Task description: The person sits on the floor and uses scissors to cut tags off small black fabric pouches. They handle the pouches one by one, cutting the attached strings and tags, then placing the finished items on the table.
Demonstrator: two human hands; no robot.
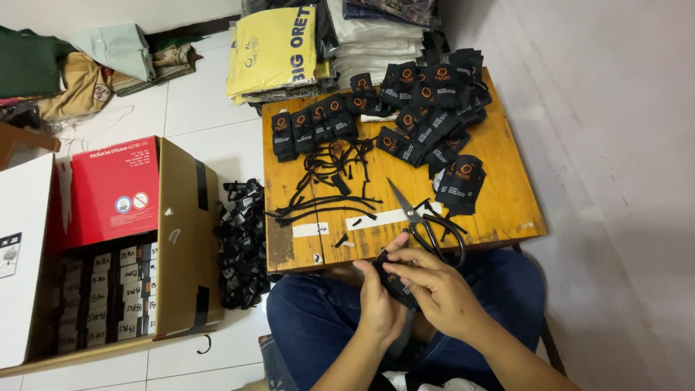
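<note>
Over my lap, my left hand point(378, 304) and my right hand point(433, 286) together hold a small black tag point(394, 284) with a cord; the fingers of both pinch it. Just beyond them lie black-handled scissors point(423, 221), blades apart, on a small wooden table point(499, 188). Loose black cords point(329, 185) spread across the table's left half. Several black tags with orange marks point(416, 116) lie in rows and heaps along its far side.
An open cardboard box point(181, 239) with rows of small packs stands on the white tiled floor at my left. A pile of black tags point(242, 242) lies between box and table. Folded garments in bags point(289, 47) are stacked behind the table.
</note>
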